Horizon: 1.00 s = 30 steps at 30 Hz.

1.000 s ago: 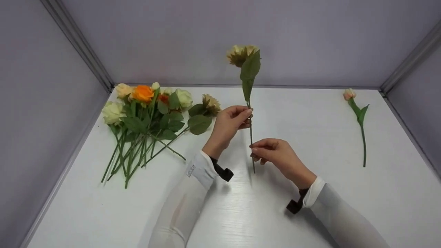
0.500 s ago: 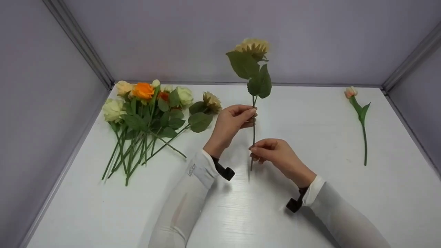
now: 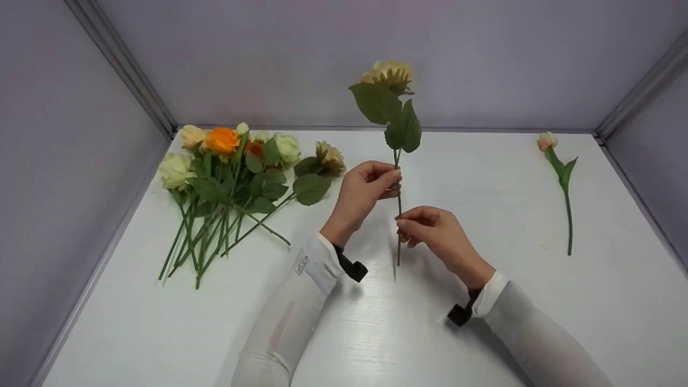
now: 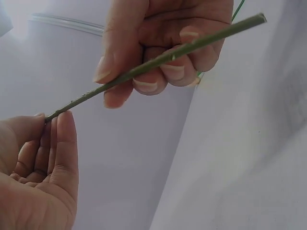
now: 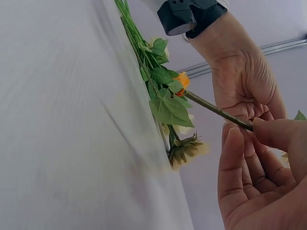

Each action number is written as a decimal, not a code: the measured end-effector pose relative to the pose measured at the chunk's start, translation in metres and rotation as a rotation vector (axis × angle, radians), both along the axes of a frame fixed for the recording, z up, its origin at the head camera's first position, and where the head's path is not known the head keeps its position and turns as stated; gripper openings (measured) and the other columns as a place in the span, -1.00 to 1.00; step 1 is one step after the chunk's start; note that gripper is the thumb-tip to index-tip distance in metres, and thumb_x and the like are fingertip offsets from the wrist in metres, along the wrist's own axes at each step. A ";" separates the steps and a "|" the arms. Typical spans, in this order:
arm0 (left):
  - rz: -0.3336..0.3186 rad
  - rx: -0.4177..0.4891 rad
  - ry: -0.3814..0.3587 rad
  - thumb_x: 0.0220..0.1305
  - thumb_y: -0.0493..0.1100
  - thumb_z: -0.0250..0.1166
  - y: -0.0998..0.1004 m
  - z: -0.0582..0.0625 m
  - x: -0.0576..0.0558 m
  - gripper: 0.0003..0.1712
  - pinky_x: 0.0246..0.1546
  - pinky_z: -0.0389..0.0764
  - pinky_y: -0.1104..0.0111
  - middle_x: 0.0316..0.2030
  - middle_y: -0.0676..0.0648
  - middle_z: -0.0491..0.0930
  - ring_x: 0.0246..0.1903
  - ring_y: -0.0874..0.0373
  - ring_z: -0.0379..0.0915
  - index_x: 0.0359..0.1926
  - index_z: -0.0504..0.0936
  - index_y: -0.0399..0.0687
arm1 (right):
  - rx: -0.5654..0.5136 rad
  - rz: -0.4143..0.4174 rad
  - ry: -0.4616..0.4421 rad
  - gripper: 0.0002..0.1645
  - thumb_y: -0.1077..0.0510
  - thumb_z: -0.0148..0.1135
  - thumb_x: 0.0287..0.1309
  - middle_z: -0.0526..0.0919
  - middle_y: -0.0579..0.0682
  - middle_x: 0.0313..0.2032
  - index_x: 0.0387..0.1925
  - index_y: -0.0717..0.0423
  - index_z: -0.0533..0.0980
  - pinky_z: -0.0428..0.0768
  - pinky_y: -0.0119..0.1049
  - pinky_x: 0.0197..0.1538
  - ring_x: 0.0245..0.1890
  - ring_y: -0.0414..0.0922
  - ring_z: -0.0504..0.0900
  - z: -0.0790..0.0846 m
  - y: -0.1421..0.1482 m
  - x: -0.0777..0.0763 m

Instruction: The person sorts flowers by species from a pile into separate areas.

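Observation:
A long-stemmed flower point(image 3: 391, 75) with cream-yellow petals and broad green leaves stands nearly upright above the table, its bloom at the top. My left hand point(image 3: 363, 191) pinches its stem just below the leaves, between thumb and fingers. Lower down, my right hand point(image 3: 438, 234) pinches the same stem, and the bare stem end sticks out beneath it. In the left wrist view the green stem point(image 4: 163, 58) crosses both hands, its cut end at upper right. The right wrist view shows the stem point(image 5: 216, 109) running between my right thumb and fingertips.
On the left of the white table point(image 3: 484, 322) lies a heap of flowers, with a bright orange bloom point(image 3: 222, 141) and a pale green rose point(image 3: 176, 171). A beige flower point(image 3: 329, 158) lies at its right side. A pink tulip point(image 3: 547, 141) lies far right. Grey walls enclose the back and sides.
The flower has turned about its stem, so its leaves now spread broadly where one showed edge-on. Its bloom rose slightly. My right hand has shifted a little up the stem.

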<state>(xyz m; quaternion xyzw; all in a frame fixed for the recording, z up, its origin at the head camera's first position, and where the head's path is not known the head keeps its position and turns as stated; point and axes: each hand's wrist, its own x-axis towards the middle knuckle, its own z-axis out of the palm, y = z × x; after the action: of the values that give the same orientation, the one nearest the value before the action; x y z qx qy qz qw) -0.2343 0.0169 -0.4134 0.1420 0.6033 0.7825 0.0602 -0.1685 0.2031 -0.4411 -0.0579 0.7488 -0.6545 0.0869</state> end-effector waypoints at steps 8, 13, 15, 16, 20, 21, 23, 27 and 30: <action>0.006 -0.324 0.142 0.49 0.02 0.28 -0.002 0.008 0.006 -0.57 0.02 0.66 0.31 0.02 -0.03 0.64 -0.02 0.11 0.63 0.26 0.59 -0.04 | 0.140 -0.063 0.030 -0.57 -0.01 0.42 0.30 0.72 0.22 -0.23 -0.06 0.28 0.65 0.73 -0.19 -0.17 -0.30 0.00 0.72 0.010 0.024 -0.011; 0.034 -0.922 0.490 0.53 0.23 0.13 -0.007 0.017 0.013 -0.25 0.27 0.45 0.25 0.37 -0.01 0.41 0.32 0.12 0.37 0.57 0.23 0.08 | 0.429 -0.112 0.041 -0.60 0.00 0.29 0.42 0.72 0.26 -0.18 -0.01 0.29 0.62 0.72 -0.18 -0.18 -0.30 -0.04 0.72 0.023 0.073 -0.024; 0.033 -1.094 0.625 0.52 0.27 0.10 -0.006 0.017 0.016 -0.17 0.37 0.34 0.17 0.46 -0.07 0.30 0.42 0.04 0.25 0.62 0.11 0.07 | 0.563 -0.122 0.022 -0.61 0.00 0.22 0.47 0.72 0.23 -0.17 0.01 0.27 0.61 0.68 -0.16 -0.18 -0.28 -0.04 0.71 0.028 0.096 -0.028; 0.024 -1.159 0.676 0.52 0.29 0.08 -0.004 0.017 0.018 -0.15 0.42 0.27 0.14 0.49 -0.09 0.25 0.45 0.00 0.18 0.63 0.07 0.07 | 0.617 -0.127 0.003 -0.61 0.00 0.20 0.48 0.72 0.21 -0.18 0.01 0.27 0.61 0.66 -0.15 -0.19 -0.28 -0.03 0.71 0.030 0.108 -0.029; -0.065 -1.312 0.787 0.51 0.37 0.00 0.010 0.012 0.028 -0.09 0.52 0.04 0.07 0.56 -0.13 0.09 0.53 -0.07 -0.01 0.65 -0.03 0.10 | 0.737 -0.118 -0.110 -0.58 0.02 0.16 0.48 0.71 0.16 -0.21 0.05 0.34 0.57 0.59 -0.15 -0.19 -0.27 -0.05 0.71 0.030 0.149 -0.032; -0.096 -1.330 0.798 0.51 0.39 -0.02 0.014 0.011 0.031 -0.09 0.53 0.00 0.07 0.57 -0.13 0.06 0.55 -0.07 -0.04 0.65 -0.04 0.11 | 0.746 -0.113 -0.136 -0.57 0.03 0.16 0.48 0.71 0.15 -0.22 0.06 0.36 0.56 0.59 -0.14 -0.19 -0.28 -0.06 0.72 0.030 0.158 -0.032; -0.152 -1.353 0.810 0.51 0.40 -0.04 0.021 0.008 0.036 -0.09 0.54 -0.05 0.06 0.59 -0.11 0.02 0.56 -0.06 -0.09 0.66 -0.06 0.14 | 0.751 -0.105 -0.181 -0.56 0.05 0.16 0.47 0.71 0.14 -0.23 0.07 0.40 0.55 0.60 -0.10 -0.16 -0.30 -0.08 0.72 0.027 0.171 -0.033; -0.216 -1.368 0.814 0.50 0.41 -0.03 0.030 0.003 0.041 -0.10 0.54 -0.08 0.09 0.60 -0.08 -0.01 0.57 -0.03 -0.11 0.65 -0.05 0.17 | 0.751 -0.095 -0.232 -0.56 0.09 0.17 0.46 0.71 0.14 -0.25 0.07 0.43 0.54 0.61 -0.04 -0.11 -0.33 -0.11 0.71 0.023 0.186 -0.035; -0.227 -1.374 0.799 0.50 0.41 -0.02 0.031 0.001 0.041 -0.09 0.54 -0.08 0.10 0.60 -0.07 -0.01 0.57 -0.02 -0.11 0.65 -0.04 0.18 | 0.768 -0.093 -0.245 -0.58 0.11 0.18 0.44 0.72 0.12 -0.29 0.05 0.45 0.54 0.59 -0.03 -0.11 -0.35 -0.11 0.71 0.019 0.188 -0.035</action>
<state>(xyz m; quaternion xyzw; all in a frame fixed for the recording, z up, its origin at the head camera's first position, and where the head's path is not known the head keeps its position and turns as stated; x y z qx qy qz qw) -0.1937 0.0483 -0.4128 0.4031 0.9079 0.1151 -0.0073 -0.2034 0.3911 -0.4218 0.0913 0.9249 -0.3322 0.1608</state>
